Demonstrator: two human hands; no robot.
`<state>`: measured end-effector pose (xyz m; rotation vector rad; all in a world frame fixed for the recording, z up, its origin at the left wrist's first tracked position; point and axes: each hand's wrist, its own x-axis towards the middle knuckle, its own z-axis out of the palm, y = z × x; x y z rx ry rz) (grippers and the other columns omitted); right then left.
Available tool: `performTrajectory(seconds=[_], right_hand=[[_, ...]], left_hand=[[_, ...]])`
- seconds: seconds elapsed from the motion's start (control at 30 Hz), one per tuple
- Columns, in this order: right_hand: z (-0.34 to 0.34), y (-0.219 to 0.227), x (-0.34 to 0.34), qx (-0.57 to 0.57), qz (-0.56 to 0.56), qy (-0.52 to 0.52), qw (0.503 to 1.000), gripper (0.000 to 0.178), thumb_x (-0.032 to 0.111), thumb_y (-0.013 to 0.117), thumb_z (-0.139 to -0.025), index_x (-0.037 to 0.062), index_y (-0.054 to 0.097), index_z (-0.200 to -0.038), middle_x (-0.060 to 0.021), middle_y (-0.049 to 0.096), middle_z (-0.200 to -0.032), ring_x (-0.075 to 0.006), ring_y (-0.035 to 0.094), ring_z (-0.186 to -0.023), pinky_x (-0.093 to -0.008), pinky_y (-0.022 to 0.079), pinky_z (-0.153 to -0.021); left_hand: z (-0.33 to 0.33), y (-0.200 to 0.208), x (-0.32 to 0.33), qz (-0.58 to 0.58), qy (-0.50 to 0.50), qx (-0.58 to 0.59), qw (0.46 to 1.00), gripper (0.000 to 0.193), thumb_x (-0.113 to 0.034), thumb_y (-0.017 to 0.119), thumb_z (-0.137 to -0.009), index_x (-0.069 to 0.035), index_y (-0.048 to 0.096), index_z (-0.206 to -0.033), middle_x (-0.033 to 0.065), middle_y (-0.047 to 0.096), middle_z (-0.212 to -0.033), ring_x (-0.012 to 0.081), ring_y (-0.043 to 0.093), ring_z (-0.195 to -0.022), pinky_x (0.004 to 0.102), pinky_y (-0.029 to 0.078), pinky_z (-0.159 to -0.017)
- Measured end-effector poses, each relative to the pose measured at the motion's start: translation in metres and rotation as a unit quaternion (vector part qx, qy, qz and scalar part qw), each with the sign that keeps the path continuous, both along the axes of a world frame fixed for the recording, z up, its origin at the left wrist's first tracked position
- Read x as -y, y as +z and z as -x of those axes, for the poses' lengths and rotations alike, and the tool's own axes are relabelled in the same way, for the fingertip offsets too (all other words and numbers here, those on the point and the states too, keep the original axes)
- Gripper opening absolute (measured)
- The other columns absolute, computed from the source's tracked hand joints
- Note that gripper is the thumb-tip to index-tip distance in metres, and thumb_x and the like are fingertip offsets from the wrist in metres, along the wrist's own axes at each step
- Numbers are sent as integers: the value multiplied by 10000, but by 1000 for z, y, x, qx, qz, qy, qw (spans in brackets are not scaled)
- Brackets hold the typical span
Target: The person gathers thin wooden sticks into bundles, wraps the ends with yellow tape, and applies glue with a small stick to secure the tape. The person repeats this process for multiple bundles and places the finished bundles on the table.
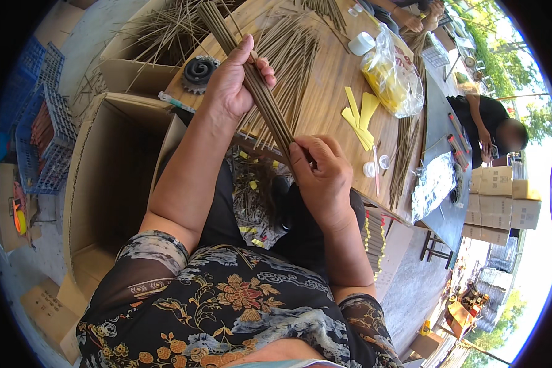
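Observation:
Slantwise in front of me is a bundle of thin brown incense sticks [270, 105]. My left hand [233, 83] wraps round its upper part, thumb pointing up along it. Lower down, the fingers of my right hand [322, 172] pinch the near end; the fingertips are partly hidden. Loose incense sticks [291, 52] lie spread on the wooden table [332, 80] just beyond the bundle. To the right of them are several yellow paper strips [367, 113]. Two small round containers [370, 170] stand near the table's right edge.
A clear plastic bag [394, 76] with yellow contents and a white cup [361, 44] sit farther back. Left are a dark coil-shaped object [199, 75], an open cardboard box [113, 184] and blue crates [49, 150]. Other people's hands [417, 23] work at the far end; another person [487, 122] is right.

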<state>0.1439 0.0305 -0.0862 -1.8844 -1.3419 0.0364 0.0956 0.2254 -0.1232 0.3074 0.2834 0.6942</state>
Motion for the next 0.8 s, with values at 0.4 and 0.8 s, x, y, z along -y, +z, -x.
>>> performTrajectory(seconds=[0.4,0.8], right_hand=[[2,2,2,41,33,30,998,225,38,598,-734,44,628,-957,-103,574,-804,-272,558,-738,-344,459,-650],[-2,-3,3,42,6,64,997,228,20,612,-713,42,628,-940,-93,560,-848,-271,546,-793,-340,454,-669]], left_hand=[[2,-7,-5,-23,-50,92,994,265,-312,536,-872,-90,468,-744,-10,445,-556,78,417,-480,193,364,-435],[1,-6,-5,0,-39,81,996,268,-308,538,-871,-86,470,-737,-11,436,-531,78,412,-451,200,350,-416]])
